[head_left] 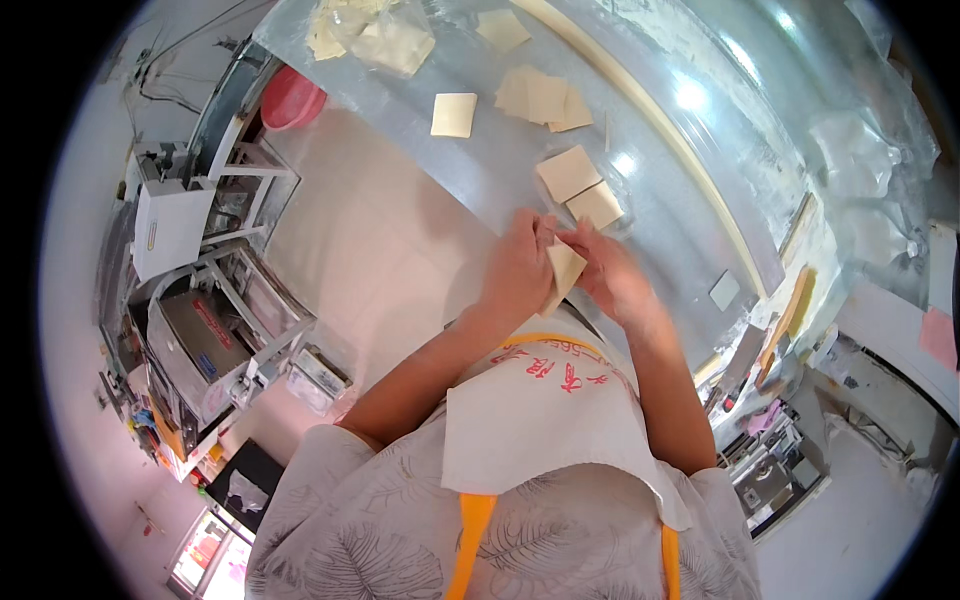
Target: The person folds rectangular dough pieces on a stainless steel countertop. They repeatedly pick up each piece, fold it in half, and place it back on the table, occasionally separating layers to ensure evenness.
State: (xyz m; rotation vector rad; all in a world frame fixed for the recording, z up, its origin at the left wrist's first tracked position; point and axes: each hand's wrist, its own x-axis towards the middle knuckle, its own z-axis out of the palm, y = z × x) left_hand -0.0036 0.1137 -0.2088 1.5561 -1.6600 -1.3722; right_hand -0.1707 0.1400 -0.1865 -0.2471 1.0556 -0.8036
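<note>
Held in front of my apron is a small stack of square, pale yellow dough wrappers (pixel 565 271). My left hand (pixel 522 262) grips it from the left side. Against its right and upper edge are the curled fingers of my right hand (pixel 609 271), slightly blurred. Just beyond my fingertips, two stacks of square wrappers (pixel 570 174) lie side by side on a clear plastic bag (pixel 624 196). Farther off are fanned-out wrappers (pixel 546 97) and a neat, thicker stack (pixel 454 115), all on the grey metal worktable (pixel 480 169).
A long pale wooden rod (pixel 660 124) runs along the table's far side. More wrappers partly in plastic (pixel 394 41) lie at the far left corner. A flat whitish scraper-like piece (pixel 724 290) sits at right. Left of the table stand a red basin (pixel 291 99) and a metal-framed machine (pixel 206 334).
</note>
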